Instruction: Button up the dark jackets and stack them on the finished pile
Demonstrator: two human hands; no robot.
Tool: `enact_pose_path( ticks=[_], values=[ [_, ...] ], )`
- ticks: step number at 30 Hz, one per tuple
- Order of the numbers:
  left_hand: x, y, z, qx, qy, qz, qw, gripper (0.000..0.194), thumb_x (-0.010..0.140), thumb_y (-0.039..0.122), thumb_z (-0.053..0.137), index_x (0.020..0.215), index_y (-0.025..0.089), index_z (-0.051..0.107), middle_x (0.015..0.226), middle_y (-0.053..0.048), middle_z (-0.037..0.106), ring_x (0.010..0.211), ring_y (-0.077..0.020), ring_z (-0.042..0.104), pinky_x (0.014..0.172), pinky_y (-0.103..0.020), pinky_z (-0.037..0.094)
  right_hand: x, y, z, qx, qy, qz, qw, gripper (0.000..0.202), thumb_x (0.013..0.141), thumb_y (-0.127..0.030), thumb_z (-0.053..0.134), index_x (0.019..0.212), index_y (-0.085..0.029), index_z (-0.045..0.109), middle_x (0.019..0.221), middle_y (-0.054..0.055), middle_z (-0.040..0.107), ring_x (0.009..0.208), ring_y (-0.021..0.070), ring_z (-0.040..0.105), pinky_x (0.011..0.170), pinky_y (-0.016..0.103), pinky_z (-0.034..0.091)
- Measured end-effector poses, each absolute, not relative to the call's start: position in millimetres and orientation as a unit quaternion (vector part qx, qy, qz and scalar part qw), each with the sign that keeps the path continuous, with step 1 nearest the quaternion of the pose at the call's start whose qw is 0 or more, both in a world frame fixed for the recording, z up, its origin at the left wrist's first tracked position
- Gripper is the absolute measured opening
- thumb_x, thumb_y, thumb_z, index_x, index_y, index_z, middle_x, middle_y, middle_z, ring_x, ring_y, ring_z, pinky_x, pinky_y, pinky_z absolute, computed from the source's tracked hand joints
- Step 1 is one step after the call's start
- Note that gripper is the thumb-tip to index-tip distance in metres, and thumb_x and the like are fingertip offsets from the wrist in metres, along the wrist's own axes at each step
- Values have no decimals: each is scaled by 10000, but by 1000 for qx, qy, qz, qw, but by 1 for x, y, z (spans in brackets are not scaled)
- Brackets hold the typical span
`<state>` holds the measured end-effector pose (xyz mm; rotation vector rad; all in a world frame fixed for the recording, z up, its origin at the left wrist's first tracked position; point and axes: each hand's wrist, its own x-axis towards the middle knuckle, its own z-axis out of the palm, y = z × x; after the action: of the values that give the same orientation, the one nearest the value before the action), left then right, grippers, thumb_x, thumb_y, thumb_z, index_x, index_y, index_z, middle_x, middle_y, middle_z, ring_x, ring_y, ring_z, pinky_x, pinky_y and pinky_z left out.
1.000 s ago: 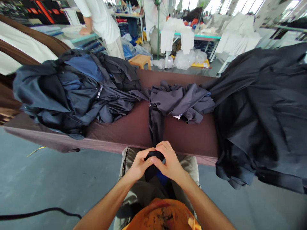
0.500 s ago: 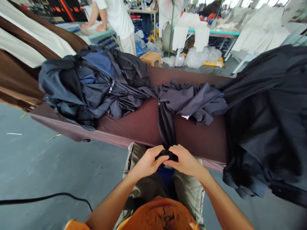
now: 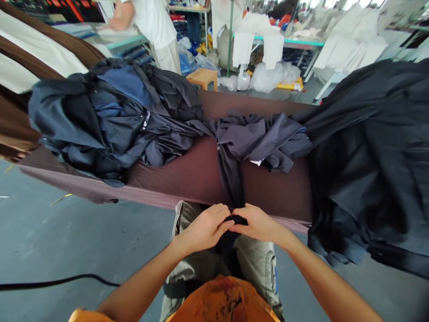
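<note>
A dark grey garment point(image 3: 263, 138) lies crumpled on the brown-covered bench point(image 3: 201, 174), and one narrow part of it, which looks like a sleeve point(image 3: 231, 176), runs down over the near edge toward my lap. My left hand point(image 3: 209, 224) grips the end of that part, fingers curled over it and thumb pressed in. Close beside it, my right hand point(image 3: 256, 223) pinches the same dark cloth, the two thumbs nearly meeting. Exactly which edge or seam they hold is hidden by the fingers. A small white label point(image 3: 256, 162) shows on the garment.
A heap of dark garments point(image 3: 110, 120) covers the bench's left end; more dark cloth point(image 3: 372, 170) hangs over the right. Beyond stand a wooden stool point(image 3: 203, 78), tables with white garments point(image 3: 258, 40), and a person in a white shirt point(image 3: 156, 22). A black cable point(image 3: 60, 282) crosses the floor.
The view has shifted slightly, so the bench and heaps sit further left. Both hands keep hold of the dark cloth, drawn a little closer together, with less of it showing between them.
</note>
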<state>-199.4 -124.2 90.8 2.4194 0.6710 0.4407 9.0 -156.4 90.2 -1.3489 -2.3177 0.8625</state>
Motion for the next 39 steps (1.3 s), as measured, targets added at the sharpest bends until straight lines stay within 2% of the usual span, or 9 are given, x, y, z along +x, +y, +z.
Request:
enact_pose_path(
  ticks=[6,12,17,21,26,31,34,39],
  values=[
    [-198,-125,95,930,293,123,187,274,1024,372,392,914,170,540,905,-60,575,863,-234,522,808,-389,424,5,-154,84,-450,-828,279,184,157,897,-215,647,755,-175,593,708,-11,643,611,126,491,705,281,327],
    [-198,-127,86,929,260,171,201,303,1028,384,371,873,177,529,861,-53,570,797,-213,506,737,-352,391,3,-154,86,-460,-814,296,197,134,874,-246,679,797,-168,602,776,16,657,734,166,576,723,278,353],
    [-199,-129,80,912,273,210,223,292,1027,363,372,872,175,532,852,-51,576,783,-205,505,724,-342,374,-4,-155,81,-491,-783,331,190,79,874,-243,689,884,-170,661,844,29,720,781,188,647,812,308,380],
    [-202,-130,81,899,289,207,255,279,973,422,518,829,182,525,824,-31,578,774,-198,516,714,-330,371,-14,-151,77,-510,-769,347,169,170,908,-349,681,880,-182,693,857,28,747,757,188,659,833,329,385],
    [-203,-137,75,875,322,224,284,293,881,444,669,875,175,554,821,-24,596,773,-194,538,712,-315,398,-16,-146,74,-480,-820,281,135,359,922,-505,632,804,-166,645,781,57,705,737,198,628,768,325,384],
    [-200,-137,74,878,363,170,262,336,854,483,690,856,171,567,844,-35,629,796,-218,579,740,-341,407,-11,-151,61,-446,-839,258,173,380,951,-510,582,776,-173,605,752,43,665,737,185,598,759,311,379],
    [-201,-132,78,874,362,135,297,396,809,536,721,894,172,592,877,-32,657,798,-217,607,725,-330,413,-10,-154,57,-452,-830,248,212,414,967,-517,547,739,-174,581,708,28,635,688,170,571,744,307,369],
    [-200,-128,79,879,317,148,322,304,862,458,688,940,173,615,898,-29,689,813,-203,634,714,-302,408,-10,-153,56,-419,-840,228,260,460,1006,-543,437,764,-180,581,702,20,622,692,164,549,760,310,356]
  ],
)
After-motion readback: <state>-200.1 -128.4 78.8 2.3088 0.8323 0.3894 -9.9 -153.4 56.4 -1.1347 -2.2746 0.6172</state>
